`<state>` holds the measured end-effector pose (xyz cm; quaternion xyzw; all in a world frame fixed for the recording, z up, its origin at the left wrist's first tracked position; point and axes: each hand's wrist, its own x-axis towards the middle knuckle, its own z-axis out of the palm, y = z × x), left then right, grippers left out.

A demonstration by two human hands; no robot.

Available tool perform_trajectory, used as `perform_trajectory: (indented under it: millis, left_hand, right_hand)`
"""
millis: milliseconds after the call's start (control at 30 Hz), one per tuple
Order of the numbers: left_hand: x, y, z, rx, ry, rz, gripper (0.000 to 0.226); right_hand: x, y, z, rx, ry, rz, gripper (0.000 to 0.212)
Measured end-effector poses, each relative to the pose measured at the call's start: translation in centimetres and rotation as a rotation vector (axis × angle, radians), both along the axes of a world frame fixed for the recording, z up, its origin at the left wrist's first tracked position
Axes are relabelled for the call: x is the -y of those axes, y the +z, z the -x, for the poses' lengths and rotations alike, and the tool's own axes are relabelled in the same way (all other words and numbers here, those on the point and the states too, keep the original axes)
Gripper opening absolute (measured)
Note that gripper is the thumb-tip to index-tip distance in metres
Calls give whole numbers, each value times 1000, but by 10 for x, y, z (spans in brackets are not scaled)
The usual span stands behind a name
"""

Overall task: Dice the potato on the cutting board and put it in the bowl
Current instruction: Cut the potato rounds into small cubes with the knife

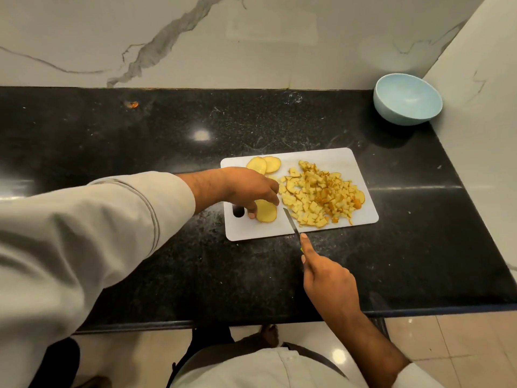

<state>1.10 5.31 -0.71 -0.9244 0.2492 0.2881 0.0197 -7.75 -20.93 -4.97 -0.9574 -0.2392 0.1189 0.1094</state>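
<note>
Worktop (140, 141): black polished stone, carrying all items. The cutting board (347, 219), white and rectangular, lies right of centre with its long axis running roughly 9 to 3 o'clock, the 3 o'clock end tipped slightly nearer the person.

Bowl (407, 99): pale blue, at 1 o'clock from the board and well apart from it, in the corner. It appears to hold nothing.

Left hand (249, 189): reaches over the board's 9 o'clock half, fingers (251, 214) curled down onto a stack of potato slices (267, 212), steadying it. Right hand (327, 281): fingers wrapped round the handle of a knife (291, 221), forefinger laid along the spine. The blade points toward 11 o'clock, its tip just beside the stack.

Potato: diced pile (319, 194) covers the board's 3 o'clock half; two further uncut slices (264, 164) lie at the 11 o'clock corner. Judged mostly diced; transfer not started.

Risks noted:
- The blade tip sits near the left fingertips; a cut made without tucking them could nick them.
- Stacked slices may slide apart under pressure, giving uneven dice.
- The pile lies close to the board's near edge; sweeping could spill cubes onto the worktop.
- The bowl's distance makes the carry prone to dropped pieces.
</note>
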Motion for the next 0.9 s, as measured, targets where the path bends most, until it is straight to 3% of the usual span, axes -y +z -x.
perform_trajectory:
  millis: [133,300,367,500,667,900]
  left_hand:
    - [8,-2,20,59,280,81,60]
    - [35,-21,58,219,878,245,55]
    - [47,-27,68,267,1024,287,51]
    - [57,-35,76,326,1163,397,52]
    - [47,-36,87,271,1272,586,86]
    - [42,-40,96,265,1397,737,69]
  right_hand:
    - [-4,0,-4,-9,0,1,56]
    - [-14,0,-8,-2,-3,7,57]
    - [-17,0,-9,-15,-4,1,57]
    - [-19,-1,-8,-50,-14,-4,56]
    - [-16,1,-2,-97,-61,-32,55]
    - [-9,1,12,-106,-44,35,56]
